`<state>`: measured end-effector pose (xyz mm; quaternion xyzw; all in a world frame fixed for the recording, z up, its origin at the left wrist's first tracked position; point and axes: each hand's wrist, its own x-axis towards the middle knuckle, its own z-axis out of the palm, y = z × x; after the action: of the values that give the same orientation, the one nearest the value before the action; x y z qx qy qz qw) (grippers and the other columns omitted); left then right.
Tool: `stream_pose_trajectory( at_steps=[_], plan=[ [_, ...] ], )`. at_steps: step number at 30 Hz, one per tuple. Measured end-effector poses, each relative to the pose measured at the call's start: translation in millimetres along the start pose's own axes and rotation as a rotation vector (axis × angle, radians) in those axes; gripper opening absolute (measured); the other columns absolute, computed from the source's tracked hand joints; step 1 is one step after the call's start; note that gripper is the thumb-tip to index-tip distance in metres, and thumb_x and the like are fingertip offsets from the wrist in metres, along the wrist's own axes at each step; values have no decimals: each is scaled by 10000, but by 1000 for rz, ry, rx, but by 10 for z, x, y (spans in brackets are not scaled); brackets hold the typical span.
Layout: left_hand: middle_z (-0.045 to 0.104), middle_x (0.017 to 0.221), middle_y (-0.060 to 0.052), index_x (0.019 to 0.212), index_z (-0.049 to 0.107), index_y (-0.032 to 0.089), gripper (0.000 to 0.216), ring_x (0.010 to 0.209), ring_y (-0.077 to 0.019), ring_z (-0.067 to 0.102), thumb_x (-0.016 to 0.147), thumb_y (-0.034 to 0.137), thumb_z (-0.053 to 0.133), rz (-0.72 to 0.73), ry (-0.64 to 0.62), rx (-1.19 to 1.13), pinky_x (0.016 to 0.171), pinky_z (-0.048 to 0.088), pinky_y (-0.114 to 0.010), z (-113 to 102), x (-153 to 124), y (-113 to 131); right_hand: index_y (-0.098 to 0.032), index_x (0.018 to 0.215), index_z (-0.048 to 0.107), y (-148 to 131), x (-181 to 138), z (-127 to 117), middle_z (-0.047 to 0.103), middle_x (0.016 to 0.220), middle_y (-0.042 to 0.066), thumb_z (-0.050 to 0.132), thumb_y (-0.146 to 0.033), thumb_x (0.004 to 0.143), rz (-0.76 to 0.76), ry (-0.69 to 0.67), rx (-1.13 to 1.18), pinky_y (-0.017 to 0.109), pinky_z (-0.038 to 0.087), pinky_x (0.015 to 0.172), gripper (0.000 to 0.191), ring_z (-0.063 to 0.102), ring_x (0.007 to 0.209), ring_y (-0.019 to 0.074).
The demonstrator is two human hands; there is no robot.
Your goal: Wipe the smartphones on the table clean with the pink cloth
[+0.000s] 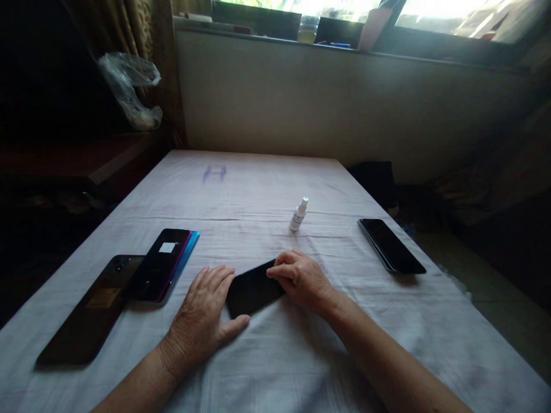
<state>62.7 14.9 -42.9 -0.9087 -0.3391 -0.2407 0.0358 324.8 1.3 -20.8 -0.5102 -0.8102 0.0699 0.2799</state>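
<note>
A black phone (252, 289) lies flat on the white cloth in front of me. My left hand (201, 318) rests flat beside its left end, fingers stretched out, thumb against the phone's near corner. My right hand (301, 280) sits on the phone's right end with its fingers curled and the fingertips pressed on the screen edge. A small white spray bottle (298, 214) stands upright just beyond the phone.
A cloth-covered table (258, 183) fills the view. At the left lie a phone with a blue and purple edge (161, 265) overlapping a dark phone (92, 310). Another black phone (391, 245) lies at the right. A wall and window sill stand behind.
</note>
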Motion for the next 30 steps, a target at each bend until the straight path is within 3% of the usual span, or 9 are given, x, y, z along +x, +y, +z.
stream_pose_trajectory(
  at_steps=[11, 20, 30],
  plan=[
    [622, 1299, -178, 1316, 499, 99, 674, 1231, -343, 559, 775, 460, 679, 11, 18, 0, 1126, 332, -518, 9, -8, -2, -262, 926, 781, -23, 185, 111, 691, 898, 37, 609, -101, 875, 10, 11, -26, 279, 470, 735, 241, 600, 819, 171],
    [630, 1288, -178, 1309, 517, 98, 671, 1220, -351, 568, 775, 472, 679, 5, 13, -12, 1120, 337, -532, 20, -10, -8, -249, 966, 745, -90, -131, 28, 665, 883, 45, 526, -102, 915, -113, 63, 27, 278, 475, 717, 269, 578, 790, 157],
    [634, 1285, -178, 1305, 509, 97, 675, 1225, -339, 568, 782, 488, 678, 19, 32, 28, 1130, 315, -507, 8, -6, -3, -234, 1032, 709, -250, -424, -40, 651, 902, 54, 506, -61, 896, -94, 67, 11, 276, 481, 682, 299, 574, 776, 163]
  ],
)
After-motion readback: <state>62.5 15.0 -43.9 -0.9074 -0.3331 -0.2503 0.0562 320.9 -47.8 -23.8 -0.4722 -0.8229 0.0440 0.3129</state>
